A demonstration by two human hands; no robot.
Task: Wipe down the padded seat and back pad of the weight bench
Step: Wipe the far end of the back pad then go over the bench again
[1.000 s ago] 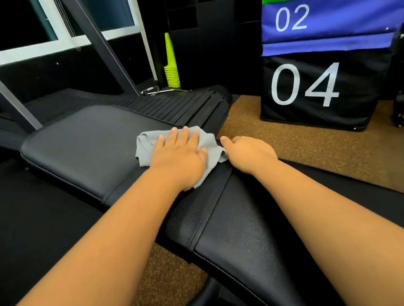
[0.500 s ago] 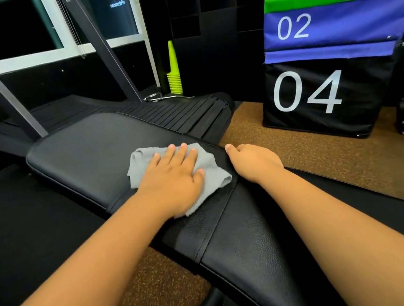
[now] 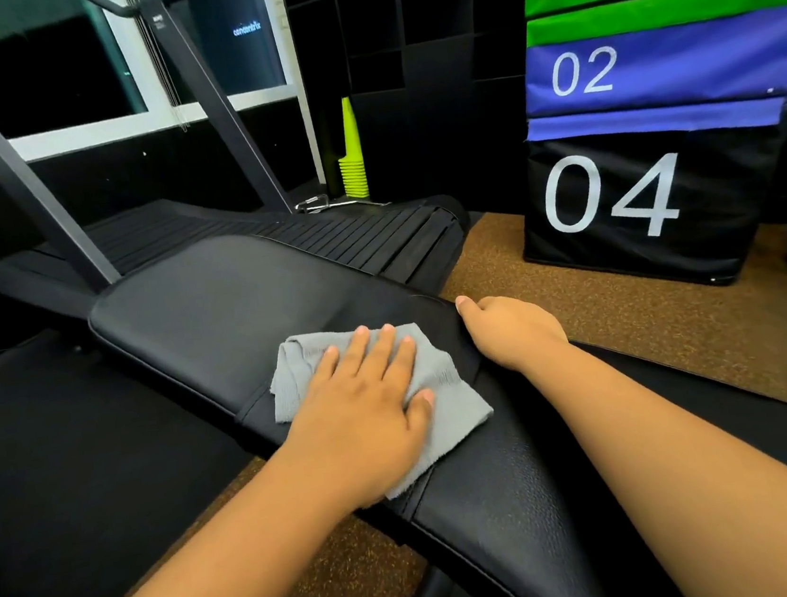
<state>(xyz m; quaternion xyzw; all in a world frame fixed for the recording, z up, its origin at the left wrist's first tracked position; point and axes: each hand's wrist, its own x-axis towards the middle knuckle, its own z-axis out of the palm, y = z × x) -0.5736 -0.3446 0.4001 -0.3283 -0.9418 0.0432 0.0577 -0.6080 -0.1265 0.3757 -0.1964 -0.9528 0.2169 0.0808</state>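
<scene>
While only the head view is to hand, the entry runs as follows.

Head view. Step in hand, as judged: wiping the black padded weight bench (image 3: 215,315) at the seam where its two pads meet. Grey woven cleaning cloth (image 3: 447,391): lies flat across that seam, towards the right edge of the bench. Left hand (image 3: 369,400): fingers straight and spread, palm pressing the cloth onto the padding. Right hand (image 3: 509,328): bare, resting on the right edge of the bench just beside the cloth, fingers bent over the edge, apparently steadying; whether they clasp the rim cannot be told. Far pad (image 3: 192,293): broad, smooth, uncovered by cloth. Near pad (image 3: 506,507): grained, narrowing towards the wearer.

Next move, as judged: sliding the cloth under steady flat pressure along whichever pad is unwiped, the cloth kept from bunching at the seam.

Hidden or unclear: which pad is seat and which back pad; the near end of the bench, cut off by the lower frame; the bench's frame beneath, mostly out of sight; the right fingertips; any dampness or dirt on the black surface.
</scene>
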